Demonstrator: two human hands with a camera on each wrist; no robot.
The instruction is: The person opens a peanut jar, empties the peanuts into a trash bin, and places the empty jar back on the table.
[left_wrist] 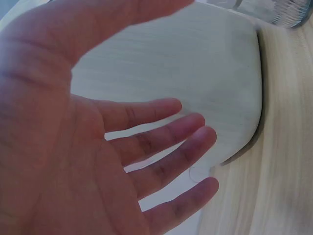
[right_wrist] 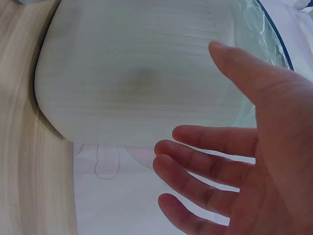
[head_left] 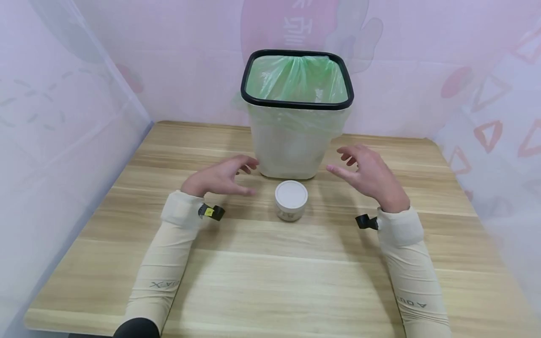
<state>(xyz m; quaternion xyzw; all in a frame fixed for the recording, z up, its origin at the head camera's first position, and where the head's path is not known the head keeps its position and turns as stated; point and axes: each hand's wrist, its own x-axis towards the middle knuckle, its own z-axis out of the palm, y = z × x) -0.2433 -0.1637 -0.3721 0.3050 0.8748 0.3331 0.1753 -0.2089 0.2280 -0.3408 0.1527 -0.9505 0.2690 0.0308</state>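
Observation:
A pale trash bin (head_left: pixel 291 145) with a black rim stands upright at the back of the table, lined with a green plastic bag (head_left: pixel 296 80). Just in front of it is a small round jar (head_left: pixel 291 197) with a white lid. To the left of the bin, near its base, my left hand (head_left: pixel 221 177) is held with fingers spread and nothing in it. My right hand (head_left: pixel 367 172) mirrors it on the right side, thumb apart from the loosely bent fingers. In the left wrist view the bin's side (left_wrist: pixel 210 63) lies beyond the fingertips; the right wrist view shows likewise.
The wood-grain table (head_left: pixel 270 281) reaches back to a pink printed curtain (head_left: pixel 190 61). More printed cloth hangs along the left and right sides. Both forearms wear cream sleeves, with a small black camera mount (head_left: pixel 217 212) at the left wrist.

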